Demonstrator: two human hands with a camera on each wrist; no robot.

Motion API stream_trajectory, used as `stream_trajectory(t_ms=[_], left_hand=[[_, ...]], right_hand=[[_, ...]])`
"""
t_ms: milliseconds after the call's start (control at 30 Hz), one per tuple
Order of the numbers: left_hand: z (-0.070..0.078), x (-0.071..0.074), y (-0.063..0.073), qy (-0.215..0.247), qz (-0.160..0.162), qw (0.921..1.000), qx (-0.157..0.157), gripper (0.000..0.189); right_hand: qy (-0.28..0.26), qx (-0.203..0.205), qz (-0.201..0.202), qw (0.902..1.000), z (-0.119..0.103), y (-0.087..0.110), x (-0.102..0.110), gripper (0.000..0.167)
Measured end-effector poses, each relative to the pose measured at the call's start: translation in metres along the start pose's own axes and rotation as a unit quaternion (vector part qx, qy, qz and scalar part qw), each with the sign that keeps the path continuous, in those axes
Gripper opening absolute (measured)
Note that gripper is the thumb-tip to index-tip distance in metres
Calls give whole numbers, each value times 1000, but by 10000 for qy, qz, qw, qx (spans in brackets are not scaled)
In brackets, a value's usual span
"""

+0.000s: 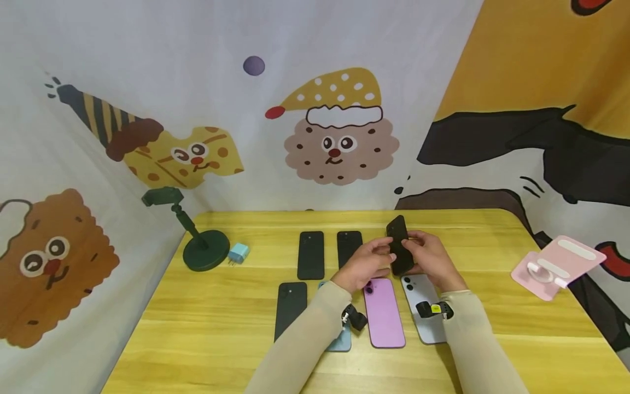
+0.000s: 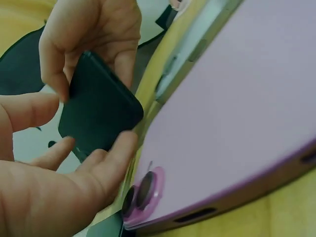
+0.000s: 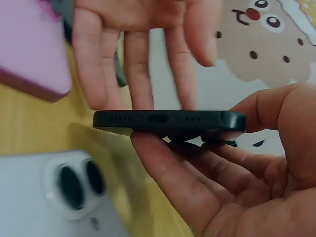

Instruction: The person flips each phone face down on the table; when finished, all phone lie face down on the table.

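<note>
My right hand [image 1: 434, 261] grips a black smartphone [image 1: 402, 260] above the back part of the table, thumb on one face and fingers beneath. The phone is tilted in the head view; its bottom edge with the charging port faces the right wrist camera. My left hand [image 1: 363, 267] is at the phone's other side, fingers loosely extended, with fingertips [image 2: 127, 140] right at its edge. Below the hands lie a pink phone [image 1: 385, 314] and a white phone [image 1: 418, 306], camera side up. A light blue phone [image 1: 339, 345] is mostly hidden under my left forearm.
Two black phones [image 1: 311, 255] [image 1: 348, 243] lie in the back row, and another dark phone [image 1: 290, 306] at front left. A green phone stand [image 1: 206, 249] and blue charger plug [image 1: 238, 252] are at left. A pink folding stand [image 1: 556, 265] is at right. A printed curtain hangs behind the table.
</note>
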State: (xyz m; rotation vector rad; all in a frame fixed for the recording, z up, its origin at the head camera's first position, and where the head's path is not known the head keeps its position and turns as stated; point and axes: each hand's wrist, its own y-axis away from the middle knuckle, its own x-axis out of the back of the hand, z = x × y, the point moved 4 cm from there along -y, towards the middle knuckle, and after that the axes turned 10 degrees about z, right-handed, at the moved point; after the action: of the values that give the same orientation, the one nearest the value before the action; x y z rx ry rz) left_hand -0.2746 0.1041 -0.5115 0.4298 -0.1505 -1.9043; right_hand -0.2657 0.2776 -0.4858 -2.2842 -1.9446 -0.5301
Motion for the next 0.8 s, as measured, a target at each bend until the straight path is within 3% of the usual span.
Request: stream_trajectory(t_ms=[200, 400, 600, 800], left_hand=[[2, 8, -3, 801, 208, 9965, 129, 61], [0, 7, -5, 1046, 105, 9940, 302, 56], [-1, 7, -6, 937, 195, 9949, 310, 54], [-1, 12, -7, 592, 551, 9965, 234, 58]], right_hand=[[15, 223, 159, 9996, -16, 7, 5, 52], [-74, 412, 160, 9990, -28, 14, 0, 50], [36, 459, 182, 9988, -29, 14, 1, 49], [210, 405, 259, 9986, -23, 8, 5, 48]])
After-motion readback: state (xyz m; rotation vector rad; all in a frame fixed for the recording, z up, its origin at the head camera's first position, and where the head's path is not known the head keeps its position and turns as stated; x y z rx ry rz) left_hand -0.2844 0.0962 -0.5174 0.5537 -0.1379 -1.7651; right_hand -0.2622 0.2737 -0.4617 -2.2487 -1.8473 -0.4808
